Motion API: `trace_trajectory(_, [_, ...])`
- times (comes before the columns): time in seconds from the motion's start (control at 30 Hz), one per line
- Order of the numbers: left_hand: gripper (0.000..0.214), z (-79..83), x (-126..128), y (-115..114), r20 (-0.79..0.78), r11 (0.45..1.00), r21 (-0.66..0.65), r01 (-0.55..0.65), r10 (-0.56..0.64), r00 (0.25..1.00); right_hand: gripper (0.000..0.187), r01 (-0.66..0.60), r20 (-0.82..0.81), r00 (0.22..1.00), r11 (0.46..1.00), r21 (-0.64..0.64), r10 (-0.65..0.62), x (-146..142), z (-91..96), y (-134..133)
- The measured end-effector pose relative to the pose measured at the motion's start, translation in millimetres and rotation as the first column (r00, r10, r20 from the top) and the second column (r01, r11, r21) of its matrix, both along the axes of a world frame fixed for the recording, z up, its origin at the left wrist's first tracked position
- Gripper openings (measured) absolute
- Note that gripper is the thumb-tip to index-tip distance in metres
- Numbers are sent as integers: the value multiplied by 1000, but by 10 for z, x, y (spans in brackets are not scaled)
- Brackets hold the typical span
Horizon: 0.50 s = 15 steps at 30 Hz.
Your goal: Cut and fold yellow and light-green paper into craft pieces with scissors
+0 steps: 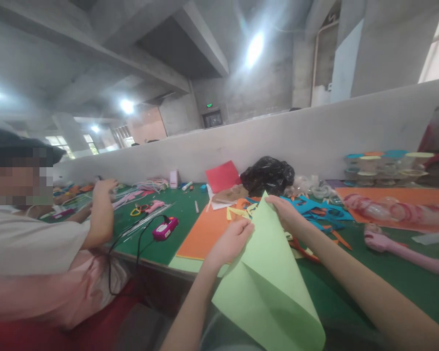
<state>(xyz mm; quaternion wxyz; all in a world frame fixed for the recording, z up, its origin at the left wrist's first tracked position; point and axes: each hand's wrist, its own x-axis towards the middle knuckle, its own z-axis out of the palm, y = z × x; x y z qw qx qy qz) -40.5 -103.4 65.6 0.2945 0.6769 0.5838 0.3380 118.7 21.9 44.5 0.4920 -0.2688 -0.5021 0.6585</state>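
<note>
And there was the green tabletop (pixel 185 207), littered with blue scraps (pixel 304 206) past the right fingers, a pale partition (pixel 314 134) rising beyond under a raw concrete ceiling (pixel 95 53)! Both hands had hold of paper: the left hand (pixel 234 241) pinched the light green sheet (pixel 267 263) at its left edge, the right hand (pixel 284 210) gripped near its top corner. Smooth and matte, it curled below the fingers. A flat orange sheet (pixel 205 236) lay just left; a crinkled, glossy black bag (pixel 267 173) slumped beyond.
</note>
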Motion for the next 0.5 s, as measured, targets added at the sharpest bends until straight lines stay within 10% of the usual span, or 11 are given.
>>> trace_trajectory(0.5, [36,-49,58,18,-66,1000,20,-4,5,998,35,94,-9,996,996,2,-94,-16,95,-49])
